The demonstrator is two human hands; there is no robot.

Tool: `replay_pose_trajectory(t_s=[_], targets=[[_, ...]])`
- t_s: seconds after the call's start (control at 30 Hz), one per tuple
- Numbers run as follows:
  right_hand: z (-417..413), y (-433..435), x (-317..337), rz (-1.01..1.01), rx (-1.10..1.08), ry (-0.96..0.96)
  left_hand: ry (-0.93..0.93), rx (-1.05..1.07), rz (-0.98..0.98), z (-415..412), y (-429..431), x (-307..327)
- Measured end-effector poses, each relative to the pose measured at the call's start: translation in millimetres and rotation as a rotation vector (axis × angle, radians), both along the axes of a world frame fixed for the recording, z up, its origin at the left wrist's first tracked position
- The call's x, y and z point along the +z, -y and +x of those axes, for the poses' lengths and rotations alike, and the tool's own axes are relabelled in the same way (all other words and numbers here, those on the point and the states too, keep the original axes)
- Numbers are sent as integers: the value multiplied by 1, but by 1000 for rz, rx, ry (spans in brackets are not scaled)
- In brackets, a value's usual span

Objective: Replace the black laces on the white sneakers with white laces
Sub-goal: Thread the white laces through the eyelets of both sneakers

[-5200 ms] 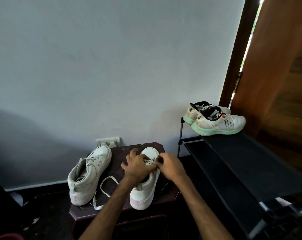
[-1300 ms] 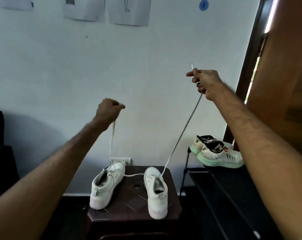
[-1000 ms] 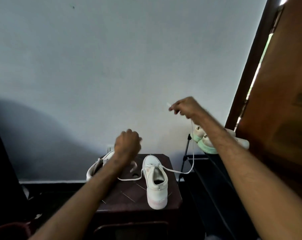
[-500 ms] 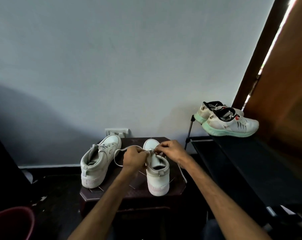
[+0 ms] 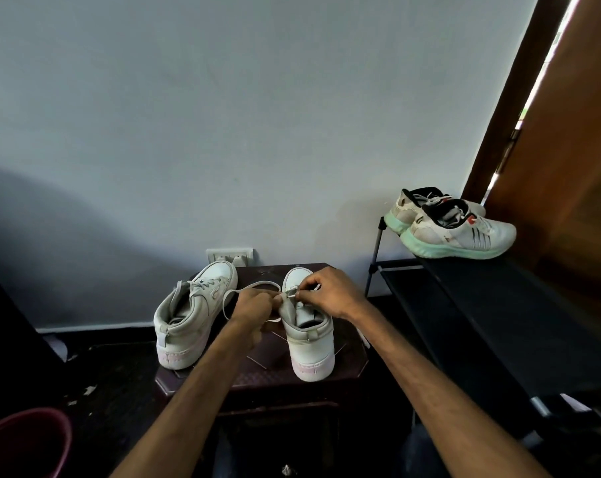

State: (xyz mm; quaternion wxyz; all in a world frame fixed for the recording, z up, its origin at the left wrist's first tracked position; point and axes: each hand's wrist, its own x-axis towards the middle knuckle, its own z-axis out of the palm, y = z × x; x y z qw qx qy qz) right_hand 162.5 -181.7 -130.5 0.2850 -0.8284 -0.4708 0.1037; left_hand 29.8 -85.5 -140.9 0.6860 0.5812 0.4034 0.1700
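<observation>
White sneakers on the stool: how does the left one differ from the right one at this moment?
The left sneaker is laced up and untouched; the right sneaker shows a bare tongue, with the left hand and right hand pinching a white lace at its front eyelets. The left sneaker stands angled, toe turned rightward; the right sneaker points straight at the wall. Both are white with pinkish heels, on the dark stool.

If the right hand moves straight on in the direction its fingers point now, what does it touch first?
Probably the left hand: the right hand, pinching the white lace, points leftward over the sneaker, and the two hands nearly meet there, though depth is unclear.
</observation>
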Motion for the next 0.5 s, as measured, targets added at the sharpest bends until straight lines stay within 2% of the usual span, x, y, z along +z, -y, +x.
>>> replay_pose_trajectory(t_s=[0.17, 0.27, 0.33, 0.5], targets=[[-6, -2, 3, -38, -14, 84, 3, 26, 52, 2, 0, -4], [-9, -2, 8, -78, -17, 237, 15, 21, 132, 6, 3, -14], [-12, -2, 12, -108, -4, 353, 50, 49, 117, 6, 8, -18], [-13, 8, 8, -67, -2, 248, 90, 67, 212, 6, 20, -26]])
